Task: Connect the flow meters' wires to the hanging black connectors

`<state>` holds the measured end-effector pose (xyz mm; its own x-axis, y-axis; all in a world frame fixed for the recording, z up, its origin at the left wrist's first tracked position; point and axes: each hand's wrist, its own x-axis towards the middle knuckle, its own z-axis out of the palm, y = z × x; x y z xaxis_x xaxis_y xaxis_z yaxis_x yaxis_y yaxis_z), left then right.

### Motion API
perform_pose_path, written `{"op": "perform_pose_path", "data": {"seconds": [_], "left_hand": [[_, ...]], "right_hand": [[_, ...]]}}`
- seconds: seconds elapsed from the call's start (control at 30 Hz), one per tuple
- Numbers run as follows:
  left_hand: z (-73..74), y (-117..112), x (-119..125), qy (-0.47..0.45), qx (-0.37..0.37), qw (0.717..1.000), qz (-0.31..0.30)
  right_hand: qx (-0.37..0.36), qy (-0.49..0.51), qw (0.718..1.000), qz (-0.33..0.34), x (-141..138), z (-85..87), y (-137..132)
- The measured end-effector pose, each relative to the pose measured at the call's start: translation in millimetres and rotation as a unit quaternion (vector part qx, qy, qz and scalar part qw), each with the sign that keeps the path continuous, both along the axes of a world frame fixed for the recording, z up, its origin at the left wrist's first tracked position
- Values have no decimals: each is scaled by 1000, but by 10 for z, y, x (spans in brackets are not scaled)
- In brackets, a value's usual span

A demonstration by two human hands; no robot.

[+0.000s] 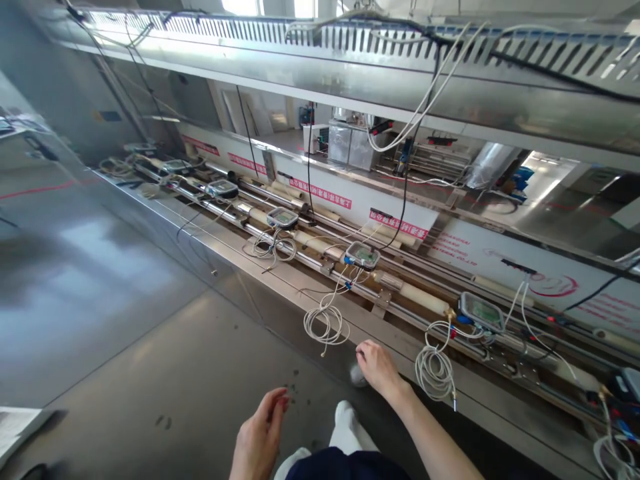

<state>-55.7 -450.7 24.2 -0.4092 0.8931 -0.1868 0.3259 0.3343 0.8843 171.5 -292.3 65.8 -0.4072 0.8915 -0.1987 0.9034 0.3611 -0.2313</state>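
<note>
My left hand (259, 430) is low in the view over the grey floor, its fingers loosely bent, with a gap at the thumb and no object visible in it. My right hand (376, 365) is beside the bench's front edge, fingers curled together; whatever they might hold is hidden. Closest to it are a coiled white cable (327, 323) draped over the edge to its left and another coiled cable (434, 367) with a metal tip to its right. Behind them sit a meter with a clear cover (362, 255) and a second meter (481, 312) on the pipes.
A long metal bench edge (395, 340) runs diagonally across, carrying pipes (425, 297) and several more meters. A slotted metal beam (320, 70) spans overhead, with a black cable (407, 173) hanging down. White shoes stand below; papers (17, 427) lie at lower left.
</note>
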Motion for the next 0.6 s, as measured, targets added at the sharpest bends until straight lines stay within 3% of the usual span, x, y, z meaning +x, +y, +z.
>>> {"op": "perform_pose_path", "data": {"seconds": [0.23,0.43,0.6], "left_hand": [[46,455,-195,-11,-9,1000,2],[157,1130,-428,13,-12,1000,-15],[284,1742,-391,18,0,998,-58]], "right_hand": [[-1,-8,999,38,-425,-122,707],[1,-38,997,64,-775,-261,1490],[-12,-77,995,65,-988,-364,1903]]}}
